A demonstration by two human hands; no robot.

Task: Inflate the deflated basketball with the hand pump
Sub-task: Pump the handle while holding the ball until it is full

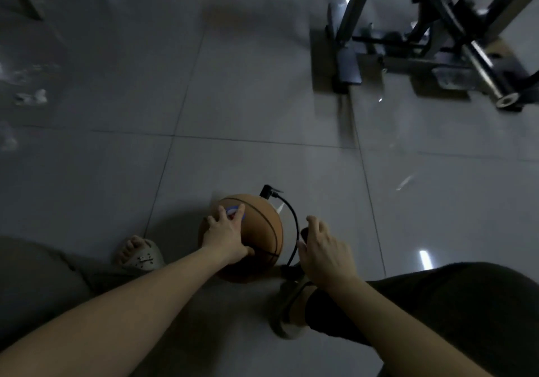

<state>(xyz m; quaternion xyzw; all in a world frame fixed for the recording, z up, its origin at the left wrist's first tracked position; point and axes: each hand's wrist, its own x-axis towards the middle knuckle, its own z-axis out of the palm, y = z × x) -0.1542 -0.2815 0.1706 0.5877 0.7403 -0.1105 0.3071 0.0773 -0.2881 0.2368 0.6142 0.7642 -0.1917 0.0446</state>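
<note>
While your left hand [224, 235] lies spread and flat on the near side of the ball [262, 225], pressing it down without gripping anything, the ball sits on the floor [262, 114] between your left foot [140, 252] and the pump [288, 271]. The hose [295, 225] arches from the nozzle [267, 193], plugged in at the ball's far top, round to the pump. Your right hand [323, 252] drapes over the handle [304, 233]. In this dim, smeared view I cannot tell whether its fingers have closed on it or only rest there.

The weak point is the nozzle. If the ball rolls under your palm, or a stroke tugs the short hose, the needle could bend, snap or pop out, and you would lose air. A loose hold on the handle could let it slip on the downstroke and tip the pump, whose base is mostly hidden. Push straight down and pin the ball firmly.
</note>
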